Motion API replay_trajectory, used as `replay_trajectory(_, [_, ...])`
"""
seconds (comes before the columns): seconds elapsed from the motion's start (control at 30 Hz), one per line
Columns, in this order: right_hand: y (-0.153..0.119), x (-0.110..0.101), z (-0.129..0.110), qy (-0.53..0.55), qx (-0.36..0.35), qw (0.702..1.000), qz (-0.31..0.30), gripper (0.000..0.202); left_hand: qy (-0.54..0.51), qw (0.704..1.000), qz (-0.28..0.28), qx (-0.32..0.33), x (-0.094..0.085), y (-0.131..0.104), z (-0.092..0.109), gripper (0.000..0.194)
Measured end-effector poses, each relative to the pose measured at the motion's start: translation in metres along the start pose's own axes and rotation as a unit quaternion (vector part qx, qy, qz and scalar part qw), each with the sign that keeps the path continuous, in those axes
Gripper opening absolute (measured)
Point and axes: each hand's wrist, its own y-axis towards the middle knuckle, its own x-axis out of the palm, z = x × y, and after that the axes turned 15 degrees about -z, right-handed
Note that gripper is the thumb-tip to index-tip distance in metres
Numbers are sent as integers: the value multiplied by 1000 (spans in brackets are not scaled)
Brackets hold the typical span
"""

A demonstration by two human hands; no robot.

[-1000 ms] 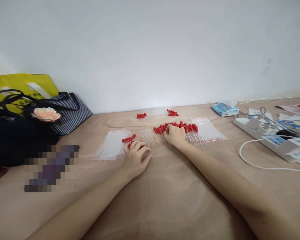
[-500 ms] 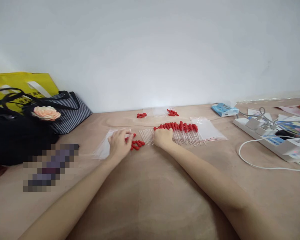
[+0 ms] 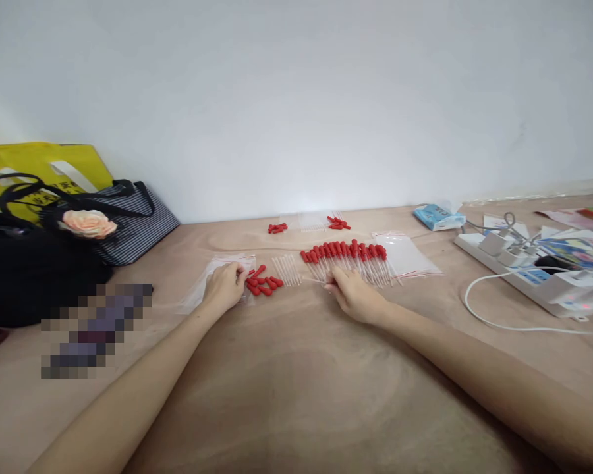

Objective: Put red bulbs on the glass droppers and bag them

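The row (image 3: 343,251) of clear tubes, each topped at its far end with a red bulb, is taken as the landmark. The two hands are set well apart. The right hand (image 3: 356,295) is placed at the row's near edge, thumb and fingertips pinched on a thin tube (image 3: 314,280) pointed leftward. The left hand (image 3: 223,287) is placed left of the row, fingers bent, beside loose bulbs (image 3: 263,284); whether anything is gripped there cannot be told.

Between these bulbs and the row, bare tubes (image 3: 287,270) are laid side by side. The row is closely bordered on its right by a flat bag (image 3: 410,255). Beyond the row, two small bulb groups (image 3: 277,228) (image 3: 339,224) are lined up near the wall (image 3: 296,105), by which reach is bounded. Room for movement is offered on the near side of the row, where a wide stretch of cloth (image 3: 296,388) is spread between the forearms; far to the right, it is limited by a power strip (image 3: 516,270).

Several tube ends are concealed by the right hand, and the bags (image 3: 195,289) left of the row are partly covered by the left (their count is uncertain). Both forearms are cut off by the frame. Farther left, one object (image 3: 96,332) is obscured by pixelation.
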Motion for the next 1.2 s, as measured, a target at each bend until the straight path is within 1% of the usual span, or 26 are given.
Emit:
replay_trajectory(0.03, [-9,2,5,19,-39,999,13,18,4,1000,14,-4,-2,-1,3,18])
replay_trajectory(0.1, [-21,7,14,24,-80,996,45,21,1,998,60,10,-6,-6,12,19])
replay_trajectory(0.13, [-25,10,16,15,-90,994,55,24,-7,996,85,35,-7,-11,19,19])
replay_trajectory(0.17, [-27,11,18,-1,-96,993,62,29,-19,992,104,74,-6,-16,28,20])
replay_trajectory(0.2, [-28,13,19,-20,-101,993,63,32,-31,985,110,128,-5,-22,38,22])
replay_trajectory(0.27, [-28,14,20,-50,-108,991,60,35,-40,967,82,238,1,-37,57,24])
replay_trajectory(0.3, [-27,15,19,-58,-108,991,61,33,-42,958,52,278,6,-44,65,24])
replay_trajectory(0.37, [-27,16,18,-61,-103,991,66,29,-50,945,12,324,15,-56,77,24])
replay_trajectory(0.43, [-27,16,17,-53,-97,991,75,25,-70,939,-5,336,22,-62,83,23])
replay_trajectory(0.5, [-27,16,16,-49,-103,990,83,22,-90,936,-7,339,26,-63,83,23])
replay_trajectory(0.63, [-27,15,13,-55,-128,985,104,19,-99,930,1,354,30,-59,81,21])
replay_trajectory(0.73, [-27,16,11,-53,-127,984,114,16,-98,928,8,360,32,-56,80,20])
replay_trajectory(0.83, [-27,17,10,-43,-131,984,114,14,-96,929,-2,357,33,-57,80,19])
replay_trajectory(0.93, [-27,18,10,-48,-140,981,127,14,-96,934,-10,345,33,-58,80,19])
replay_trajectory(1.03, [-26,19,10,-59,-147,977,143,14,-101,935,-2,341,33,-59,79,20])
replay_trajectory(1.2, [-26,20,10,-68,-143,976,147,13,-114,932,6,345,34,-59,79,19])
